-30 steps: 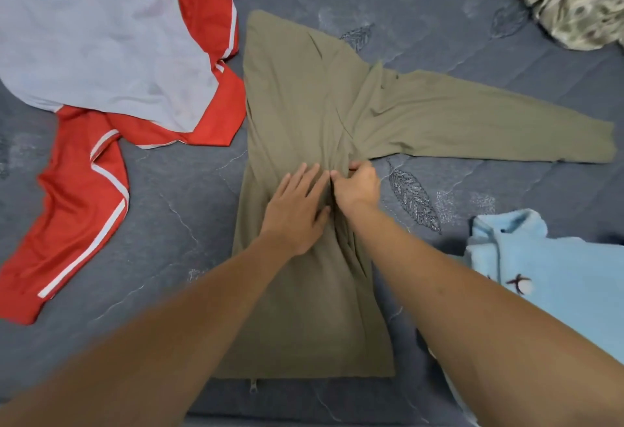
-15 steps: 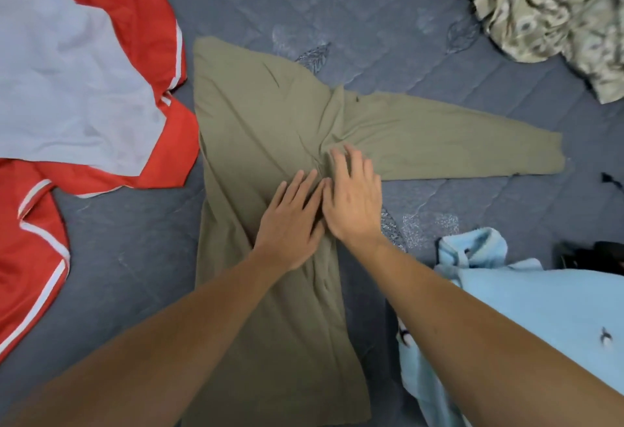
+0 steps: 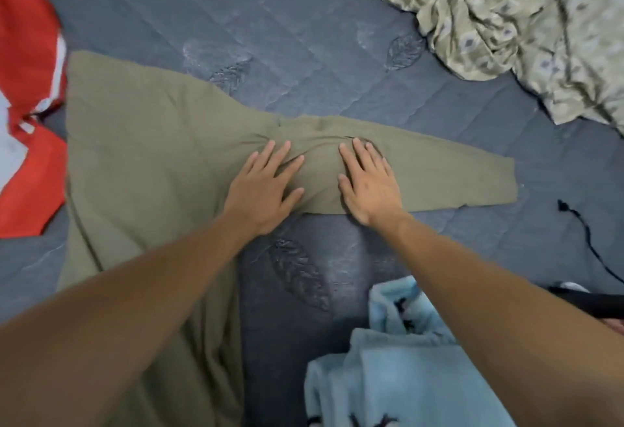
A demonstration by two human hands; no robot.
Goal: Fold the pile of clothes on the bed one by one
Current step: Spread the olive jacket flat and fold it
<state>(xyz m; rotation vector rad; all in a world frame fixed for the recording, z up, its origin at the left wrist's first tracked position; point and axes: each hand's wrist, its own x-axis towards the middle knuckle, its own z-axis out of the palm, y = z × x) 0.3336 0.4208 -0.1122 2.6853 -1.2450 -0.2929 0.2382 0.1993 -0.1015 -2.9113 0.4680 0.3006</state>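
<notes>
On the dark blue quilted bed cover point(image 3: 304, 38), an olive long-sleeved garment point(image 3: 141, 156) lies flat at centre-left, body running from far left down toward the near edge, one sleeve point(image 3: 472, 173) stretched out to the right. Left hand point(image 3: 263, 190) lies flat, fingers spread, palm down on the garment where the sleeve meets the body; cloth bunched in small creases just beyond its fingertips. Right hand point(image 3: 368, 187) also flat, fingers straight and slightly apart, pressing on the sleeve just right of the left hand; the two hands are near but not touching. Both forearms reach in from the near edge. Red garment with white stripes point(image 3: 27, 156) at far left, touching or just beside the olive one's left edge, cannot tell which; a pale blue-grey piece of cloth point(image 3: 10, 143) partly over it at the frame edge. Light blue fleecy garment point(image 3: 388, 376) near right, under the right forearm. Crumpled patterned beige-green cloth point(image 3: 506, 21) at far right. Thin black cord point(image 3: 587, 241) on the cover at right, well apart from the sleeve end.
</notes>
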